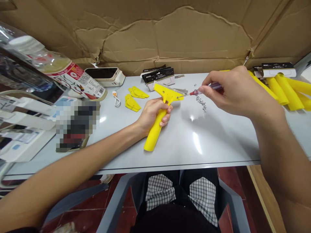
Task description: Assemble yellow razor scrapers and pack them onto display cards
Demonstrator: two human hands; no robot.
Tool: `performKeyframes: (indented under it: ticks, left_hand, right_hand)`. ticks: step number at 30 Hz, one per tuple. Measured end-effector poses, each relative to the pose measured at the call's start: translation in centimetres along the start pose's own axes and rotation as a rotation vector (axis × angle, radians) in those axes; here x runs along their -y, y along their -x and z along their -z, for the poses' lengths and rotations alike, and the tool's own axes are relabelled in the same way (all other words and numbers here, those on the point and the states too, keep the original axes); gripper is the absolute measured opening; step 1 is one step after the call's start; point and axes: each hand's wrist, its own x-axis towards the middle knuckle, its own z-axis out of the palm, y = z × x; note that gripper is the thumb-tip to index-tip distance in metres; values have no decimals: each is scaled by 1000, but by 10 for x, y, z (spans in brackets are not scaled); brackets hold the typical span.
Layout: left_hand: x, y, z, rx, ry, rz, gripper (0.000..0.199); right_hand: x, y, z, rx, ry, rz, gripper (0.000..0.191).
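My left hand is wrapped round the handle of a yellow scraper, just below its wide head. The scraper is tilted, its head pointing away from me, and a metal blade edge shows along the top. My right hand grips a screwdriver with a red and clear handle. Its thin shaft reaches left to a screw at the right side of the scraper head. Several loose small screws lie on the table just right of the head. Flat yellow plates lie to the left.
Black-and-white packages stand against the cardboard at the back. More yellow handles are piled at the right. A drink bottle, a phone, a white cable and a partly blurred-out object occupy the left.
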Motion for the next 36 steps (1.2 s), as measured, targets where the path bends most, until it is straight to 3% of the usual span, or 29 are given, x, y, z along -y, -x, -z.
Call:
performKeyframes:
  ticks: [6,13,19,23,26,30,36]
  left_hand:
    - [0,-1,0,-6,10,8,19]
    - [0,-1,0,-16,9,22,18]
    - [-1,-1,0,6,3,12,17]
    - [0,-1,-1,-23,18,16,20]
    - [1,-1,-1,-30,23,20,21]
    - [1,-1,0,-19,4,12,20]
    - [1,-1,-1,-43,17,8,21]
  right_hand:
    - [5,2,2,66,23,43,18]
    - [4,3,5,-26,20,38,11]
    - [6,2,3,-24,58,5,25]
    - [6,1,2,28,28,12,17]
    - [4,2,3,30,16,49,22]
    - [2,2,3,3,1,34,9]
    - [3,1,-1,-25,132,12,23]
